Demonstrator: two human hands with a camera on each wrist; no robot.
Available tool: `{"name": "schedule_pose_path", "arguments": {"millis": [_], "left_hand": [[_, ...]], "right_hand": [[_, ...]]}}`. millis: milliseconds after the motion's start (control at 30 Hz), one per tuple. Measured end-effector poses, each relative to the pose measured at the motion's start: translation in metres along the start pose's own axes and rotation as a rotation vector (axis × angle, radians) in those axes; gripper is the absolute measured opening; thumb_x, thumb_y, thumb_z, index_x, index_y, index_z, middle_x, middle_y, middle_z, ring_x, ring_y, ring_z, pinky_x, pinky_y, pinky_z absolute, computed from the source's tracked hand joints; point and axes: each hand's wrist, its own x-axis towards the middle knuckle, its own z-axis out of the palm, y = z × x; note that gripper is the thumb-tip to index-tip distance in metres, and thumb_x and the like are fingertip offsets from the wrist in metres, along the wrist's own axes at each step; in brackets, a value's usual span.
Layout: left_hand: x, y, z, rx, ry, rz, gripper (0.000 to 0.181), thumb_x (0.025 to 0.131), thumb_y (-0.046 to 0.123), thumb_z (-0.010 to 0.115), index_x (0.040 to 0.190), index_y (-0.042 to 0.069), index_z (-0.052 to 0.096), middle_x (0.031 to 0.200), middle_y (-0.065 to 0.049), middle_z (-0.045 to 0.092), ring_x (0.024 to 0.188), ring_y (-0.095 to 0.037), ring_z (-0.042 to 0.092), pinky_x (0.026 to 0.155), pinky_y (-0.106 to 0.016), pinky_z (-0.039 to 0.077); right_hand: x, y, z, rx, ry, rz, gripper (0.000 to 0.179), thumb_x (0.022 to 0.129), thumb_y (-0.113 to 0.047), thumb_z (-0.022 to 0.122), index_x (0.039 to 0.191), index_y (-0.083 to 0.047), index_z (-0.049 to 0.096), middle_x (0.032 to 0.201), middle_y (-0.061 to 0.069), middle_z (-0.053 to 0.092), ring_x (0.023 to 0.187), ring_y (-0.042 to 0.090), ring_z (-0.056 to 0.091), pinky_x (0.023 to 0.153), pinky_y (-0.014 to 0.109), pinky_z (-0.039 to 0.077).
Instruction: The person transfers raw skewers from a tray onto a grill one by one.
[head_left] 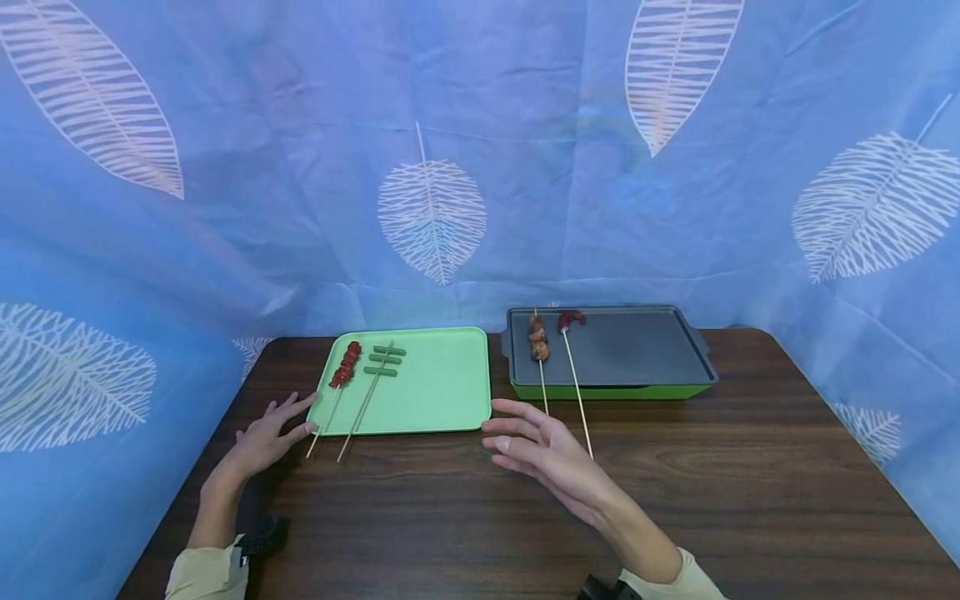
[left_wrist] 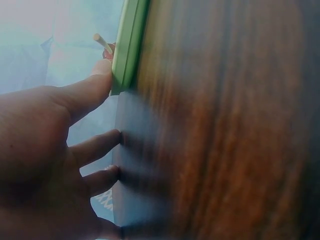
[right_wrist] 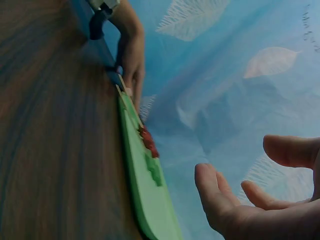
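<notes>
A light green tray (head_left: pixel 442 379) lies on the table with two skewers on it. One skewer carries red pieces (head_left: pixel 346 364), the other several green pieces (head_left: pixel 384 361); both sticks jut over the tray's front edge. My left hand (head_left: pixel 262 446) is at the tray's front left corner, fingers spread on the tabletop. In the left wrist view its thumb (left_wrist: pixel 92 90) meets the tray corner. My right hand (head_left: pixel 551 462) hovers by the front right corner, fingers loosely extended, holding nothing. Whether its fingertips touch the tray I cannot tell.
Right of the tray stands a dark grey griddle plate (head_left: pixel 637 346) on a green base (head_left: pixel 667 392). A skewer of browned chunks (head_left: pixel 538 337) and one with a curled dark red piece (head_left: pixel 572 319) lie on it, sticks pointing forward. A blue leaf-print cloth (head_left: pixel 525 208) hangs behind.
</notes>
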Motion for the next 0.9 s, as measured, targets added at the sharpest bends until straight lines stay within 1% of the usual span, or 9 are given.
{"name": "schedule_pose_path", "arguments": {"millis": [200,333,500,667,800,900], "left_hand": [[0.0,-0.002,-0.002,0.008,0.006,0.007,0.072,0.104,0.045,0.059,0.161,0.009,0.034,0.162,-0.037,0.016,0.142,-0.069,0.003,0.086,-0.095,-0.001],[-0.001,-0.002,0.0,0.002,0.007,0.014,0.071,0.104,0.045,0.059,0.161,0.01,0.035,0.162,-0.036,0.017,0.143,-0.069,0.003,0.086,-0.095,-0.001],[-0.001,-0.003,0.002,0.0,-0.004,0.002,0.07,0.104,0.044,0.059,0.161,0.01,0.035,0.162,-0.037,0.016,0.143,-0.068,0.002,0.087,-0.095,-0.001],[0.0,-0.003,0.002,0.006,0.005,-0.003,0.071,0.103,0.046,0.059,0.161,0.011,0.035,0.163,-0.036,0.017,0.144,-0.068,0.003,0.088,-0.095,-0.001],[0.001,-0.003,0.001,0.014,0.006,-0.001,0.072,0.103,0.048,0.059,0.161,0.011,0.035,0.163,-0.036,0.017,0.144,-0.067,0.004,0.088,-0.095,0.0],[0.002,-0.001,0.001,0.017,0.006,-0.001,0.072,0.103,0.047,0.058,0.161,0.011,0.035,0.163,-0.036,0.017,0.144,-0.067,0.004,0.088,-0.095,0.0]], "right_hand": [[0.023,0.019,0.02,0.005,0.006,0.032,0.059,0.102,-0.012,0.063,0.156,-0.006,0.039,0.143,0.02,0.055,0.133,0.031,0.055,0.108,0.042,0.047],[0.039,0.033,0.033,0.015,0.003,0.056,0.059,0.102,-0.011,0.063,0.156,-0.005,0.039,0.144,0.025,0.054,0.133,0.037,0.054,0.107,0.044,0.048],[0.052,0.052,0.046,0.012,0.001,0.097,0.059,0.103,-0.007,0.061,0.157,-0.002,0.036,0.142,0.028,0.054,0.13,0.042,0.055,0.103,0.044,0.051],[0.068,0.061,0.059,0.1,-0.024,0.135,0.063,0.103,-0.006,0.06,0.159,-0.001,0.031,0.143,0.029,0.052,0.131,0.043,0.054,0.104,0.046,0.05],[0.082,0.066,0.07,0.173,-0.03,0.162,0.066,0.101,-0.005,0.062,0.159,-0.002,0.031,0.145,0.028,0.052,0.132,0.042,0.054,0.105,0.046,0.049],[0.092,0.069,0.077,0.22,-0.045,0.181,0.066,0.102,-0.005,0.06,0.16,-0.003,0.03,0.146,0.028,0.051,0.134,0.042,0.052,0.107,0.047,0.047]]}}
